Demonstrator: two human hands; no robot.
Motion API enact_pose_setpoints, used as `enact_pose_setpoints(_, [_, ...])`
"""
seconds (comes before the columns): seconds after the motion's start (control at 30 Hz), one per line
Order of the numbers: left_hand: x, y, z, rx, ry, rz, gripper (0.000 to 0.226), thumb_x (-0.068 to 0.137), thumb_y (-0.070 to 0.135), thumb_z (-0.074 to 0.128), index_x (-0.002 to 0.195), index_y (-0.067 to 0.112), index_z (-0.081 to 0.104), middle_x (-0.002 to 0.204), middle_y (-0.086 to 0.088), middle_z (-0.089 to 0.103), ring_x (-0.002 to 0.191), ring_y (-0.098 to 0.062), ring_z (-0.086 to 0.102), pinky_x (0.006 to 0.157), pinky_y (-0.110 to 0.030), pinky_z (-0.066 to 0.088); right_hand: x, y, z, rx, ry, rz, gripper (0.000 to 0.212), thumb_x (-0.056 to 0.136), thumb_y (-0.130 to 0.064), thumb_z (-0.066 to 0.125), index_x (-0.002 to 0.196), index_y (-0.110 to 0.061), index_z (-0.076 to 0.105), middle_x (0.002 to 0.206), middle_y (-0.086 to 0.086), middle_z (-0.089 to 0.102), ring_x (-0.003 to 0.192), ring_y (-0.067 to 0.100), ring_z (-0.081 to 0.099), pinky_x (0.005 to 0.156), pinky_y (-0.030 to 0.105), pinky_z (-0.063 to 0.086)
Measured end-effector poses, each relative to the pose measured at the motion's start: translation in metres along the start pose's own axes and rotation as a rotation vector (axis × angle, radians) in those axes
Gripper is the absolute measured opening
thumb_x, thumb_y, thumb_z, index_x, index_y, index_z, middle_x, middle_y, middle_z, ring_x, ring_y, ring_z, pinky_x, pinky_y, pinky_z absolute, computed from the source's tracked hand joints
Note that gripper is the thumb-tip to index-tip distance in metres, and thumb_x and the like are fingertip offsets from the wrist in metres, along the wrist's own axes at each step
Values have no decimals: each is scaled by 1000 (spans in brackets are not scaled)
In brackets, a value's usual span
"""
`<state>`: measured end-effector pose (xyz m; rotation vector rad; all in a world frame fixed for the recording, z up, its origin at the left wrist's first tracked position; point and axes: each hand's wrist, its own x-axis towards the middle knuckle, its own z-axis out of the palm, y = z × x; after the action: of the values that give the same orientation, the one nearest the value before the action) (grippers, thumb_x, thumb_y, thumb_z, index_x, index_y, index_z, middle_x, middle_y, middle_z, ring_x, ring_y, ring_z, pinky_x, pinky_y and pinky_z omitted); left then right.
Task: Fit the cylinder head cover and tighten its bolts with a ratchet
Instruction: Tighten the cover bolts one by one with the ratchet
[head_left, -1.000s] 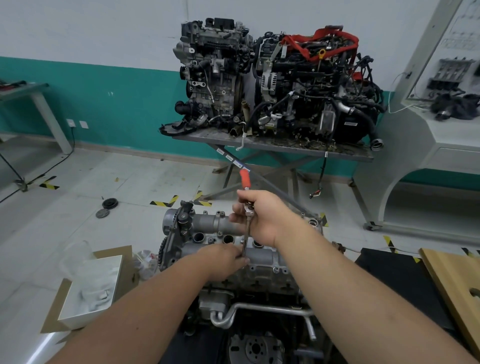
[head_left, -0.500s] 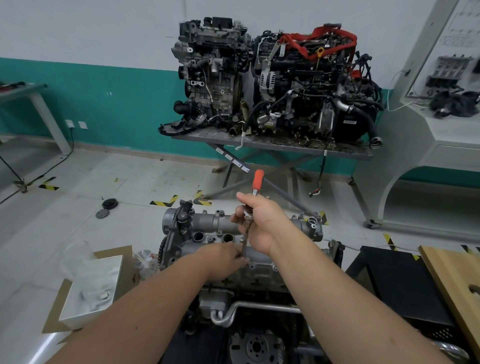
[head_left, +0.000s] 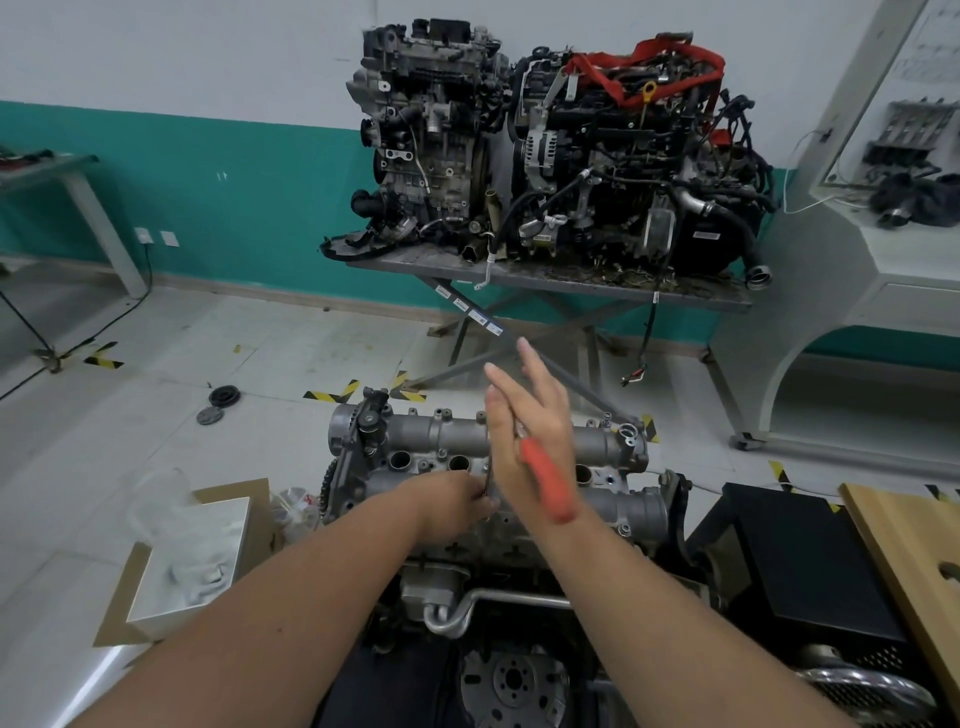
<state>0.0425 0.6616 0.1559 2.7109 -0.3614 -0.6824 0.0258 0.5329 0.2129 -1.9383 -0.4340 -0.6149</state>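
Engines dominate the back of the room: two stripped units (head_left: 550, 150) sit on a metal bench (head_left: 545, 283) against the teal wall, well apart from the work. Nearer, the engine on the stand carries the cylinder head cover (head_left: 519, 467), already seated on the head, its spark plug wells facing up. A cardboard box (head_left: 182, 561) lies on the floor to the left, and a wooden board (head_left: 914, 561) shows at the right edge.

Over the cover, the right hand (head_left: 530, 447) has changed most. Half a second ago it was wrapped round the top of the ratchet with the red handle sticking up beyond the knuckles — now its fingers are straight and spread, pointing up, and the ratchet (head_left: 545, 483) lies across the palm with its red handle angled down toward the wrist. That looks like a flat-palmed spin of the tool rather than a firm pull, which suggests the bolt is only being run down, not yet torqued.

The left hand (head_left: 457, 501) has stayed put, fingers curled round the lower end of the extension bar at the cover's front edge, steadying the socket on a bolt that is hidden beneath them. Other bolts along the cover are too small to judge as tight or loose.
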Motion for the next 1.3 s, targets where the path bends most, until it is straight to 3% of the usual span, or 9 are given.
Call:
enact_pose_setpoints(0.1, [-3,1,-1,24,20,23,41,102,42,46,130,15,59,130,-8,62,120,-27,58,104,-42,45,12,8,-4,-361,-9,-387,24,96,-19,60,112,-9,74,133,9,63,120,31,59,96,40,49])
enact_pose_setpoints(0.27, [-3,2,2,21,63,-8,49,105,50,36,133,15,57,137,-8,57,127,-27,52,93,-32,39,36,-9,-19,-880,-341,-585,4,89,-16,66,92,-15,64,91,2,64,85,27,59,74,38,44])
enact_pose_setpoints(0.43, [-1,1,1,-38,11,-50,57,102,59,29,143,24,48,146,-6,52,134,-29,48,110,-46,38,46,-36,-21,-977,-637,-358,57,98,-61,19,120,-16,47,106,7,55,93,29,55,73,41,40])
enact_pose_setpoints(0.6, [-3,2,0,-34,2,-73,50,102,59,33,117,20,61,120,-5,63,112,-26,58,99,-43,45,60,-41,-22,-747,-850,-208,47,104,-54,20,108,-21,53,86,-2,49,78,21,54,61,35,38])
enact_pose_setpoints(0.83, [0,3,-2,-11,-5,-64,43,101,57,40,100,19,59,114,-5,61,106,-25,58,97,-44,47,59,-49,-9,-778,-777,-160,49,105,-49,27,87,-16,59,75,2,58,67,22,56,54,32,34])
enact_pose_setpoints(0.93, [1,2,0,-13,15,-65,39,100,58,42,82,25,54,96,0,58,97,-24,58,89,-39,48,60,-49,-9,-496,-719,167,42,103,-35,39,72,-15,58,64,2,65,54,17,58,55,30,42])
enact_pose_setpoints(1.1, [2,-1,1,-2,22,-76,41,98,61,41,89,25,58,99,0,60,99,-23,59,90,-38,48,45,-41,-5,712,-372,930,21,100,-17,51,84,-9,61,58,2,64,60,22,66,61,29,54])
enact_pose_setpoints(1.2, [1,-2,0,-19,1,-73,53,98,60,41,118,17,62,118,-6,65,107,-26,61,96,-44,50,30,-28,9,1107,-35,972,36,98,-10,55,65,-15,66,68,1,69,78,19,65,72,27,49])
enact_pose_setpoints(1.3, [-1,-1,-2,-46,0,-46,41,101,46,45,113,12,63,115,-10,65,105,-28,62,96,-45,50,14,-25,16,866,-22,712,18,101,-21,54,85,-20,63,94,-6,75,92,16,64,73,27,51])
